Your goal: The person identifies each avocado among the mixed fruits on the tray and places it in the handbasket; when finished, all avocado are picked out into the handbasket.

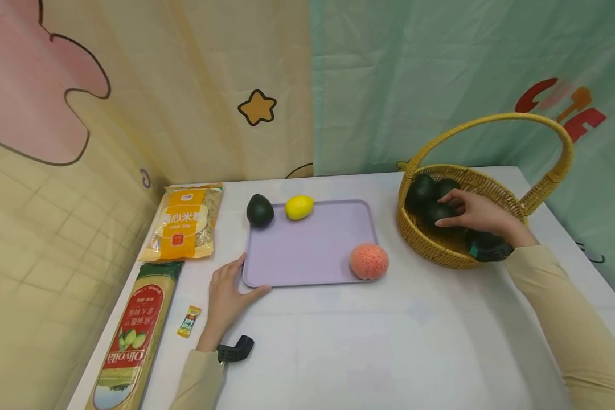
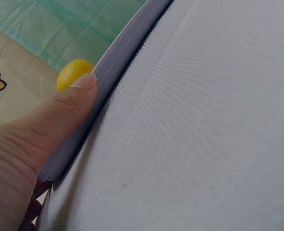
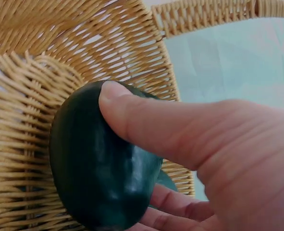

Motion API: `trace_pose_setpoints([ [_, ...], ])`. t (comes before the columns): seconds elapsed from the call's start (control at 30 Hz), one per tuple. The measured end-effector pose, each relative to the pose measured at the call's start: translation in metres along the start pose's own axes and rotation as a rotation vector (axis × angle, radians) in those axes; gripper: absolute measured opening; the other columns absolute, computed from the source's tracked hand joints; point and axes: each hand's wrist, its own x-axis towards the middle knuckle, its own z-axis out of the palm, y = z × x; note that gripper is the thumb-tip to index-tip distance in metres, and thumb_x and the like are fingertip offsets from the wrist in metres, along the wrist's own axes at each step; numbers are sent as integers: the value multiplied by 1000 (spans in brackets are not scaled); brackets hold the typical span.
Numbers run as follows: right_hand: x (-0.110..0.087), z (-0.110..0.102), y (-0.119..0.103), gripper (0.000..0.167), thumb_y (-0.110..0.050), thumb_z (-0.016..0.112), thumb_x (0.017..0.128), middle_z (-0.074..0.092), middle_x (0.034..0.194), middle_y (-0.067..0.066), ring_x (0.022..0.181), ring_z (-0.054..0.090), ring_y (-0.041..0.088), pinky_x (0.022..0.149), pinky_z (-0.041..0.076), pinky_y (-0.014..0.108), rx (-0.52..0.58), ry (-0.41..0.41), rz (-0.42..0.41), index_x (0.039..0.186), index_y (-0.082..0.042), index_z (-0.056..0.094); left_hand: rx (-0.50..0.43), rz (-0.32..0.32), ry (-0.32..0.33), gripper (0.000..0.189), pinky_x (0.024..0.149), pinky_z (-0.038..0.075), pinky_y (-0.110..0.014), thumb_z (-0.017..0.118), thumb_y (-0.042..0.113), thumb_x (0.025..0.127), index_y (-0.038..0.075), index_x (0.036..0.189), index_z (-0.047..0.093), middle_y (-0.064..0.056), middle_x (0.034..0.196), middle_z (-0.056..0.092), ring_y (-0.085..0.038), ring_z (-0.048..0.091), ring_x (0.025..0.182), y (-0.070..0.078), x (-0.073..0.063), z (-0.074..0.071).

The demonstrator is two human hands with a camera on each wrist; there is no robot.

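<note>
In the head view my right hand (image 1: 479, 213) reaches into the wicker basket (image 1: 430, 250). Thumb and fingers grip a dark green avocado (image 3: 103, 163), the thumb over its upper side in the right wrist view. More dark avocados (image 1: 420, 191) lie beside it. My left hand (image 1: 230, 299) is at the near left corner of a lilac tray (image 1: 307, 245), its straight thumb along the front rim and fingers by the left side. Another avocado (image 1: 259, 210) sits at the tray's back left corner, a lemon (image 1: 299, 207) at its back edge, and a rough pink, rounded thing (image 1: 369, 261) at its front right corner.
On the left lie a bag of grain-like food (image 1: 184, 222), a long spaghetti pack (image 1: 133, 336) and a small wrapped snack (image 1: 189, 322). The basket's tall handle (image 1: 512, 117) arches above my right hand. A printed curtain (image 1: 359, 85) hangs behind the white table (image 1: 369, 341).
</note>
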Motion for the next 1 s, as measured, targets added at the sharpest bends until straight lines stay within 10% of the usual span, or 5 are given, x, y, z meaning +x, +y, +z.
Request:
trace_pose_setpoints([
  [1.0,-5,-7,16,44,-26,70,87,58,118,26,106,54,39,86,43,54,-34,104,29,121,1,62,-14,-9,-11,98,104,22,-51,79,54,68,12,146,38,-15,141,40,-33,28,129,-1,-1,-1],
])
